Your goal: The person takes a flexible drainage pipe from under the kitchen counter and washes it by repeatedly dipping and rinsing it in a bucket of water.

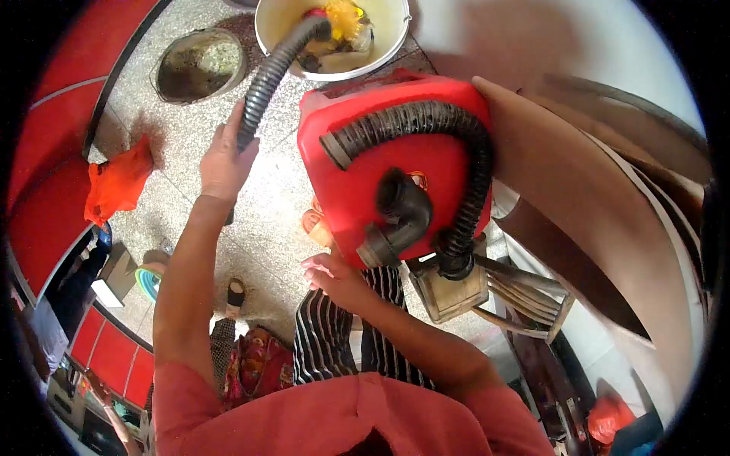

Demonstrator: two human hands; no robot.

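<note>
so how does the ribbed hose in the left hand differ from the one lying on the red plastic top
The held hose curves gently; the resting hose bends into a hook. The left hand grips the held hose, while the resting hose lies on the red plastic top. The held hose ends over the white bucket; the resting hose does not. Both are dark and ribbed.

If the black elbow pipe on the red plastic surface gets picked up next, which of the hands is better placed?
Probably the right hand: it looks empty and is close to the black elbow pipe, while the left hand is occupied, gripping a ribbed hose.
</note>
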